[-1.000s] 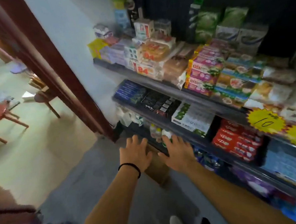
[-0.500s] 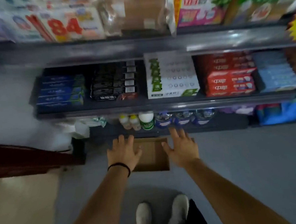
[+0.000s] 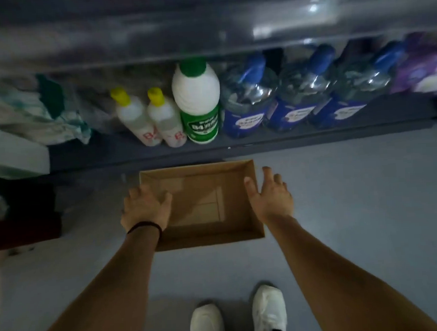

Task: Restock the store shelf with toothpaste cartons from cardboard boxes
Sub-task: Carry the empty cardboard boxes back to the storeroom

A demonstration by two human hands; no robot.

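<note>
Cardboard box (image 3: 202, 204) sits between the spread left hand (image 3: 146, 208) and right hand (image 3: 269, 196).

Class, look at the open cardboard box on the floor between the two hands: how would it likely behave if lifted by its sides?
The cardboard box looks empty, its bare bottom showing, so it is probably light. Its thin open-topped walls would likely flex inward if squeezed. With the left hand and right hand on opposite sides, it should lift level.

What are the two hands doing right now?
Left hand: open, at the cardboard box's left wall.
Right hand: open, beside its right wall.
</note>
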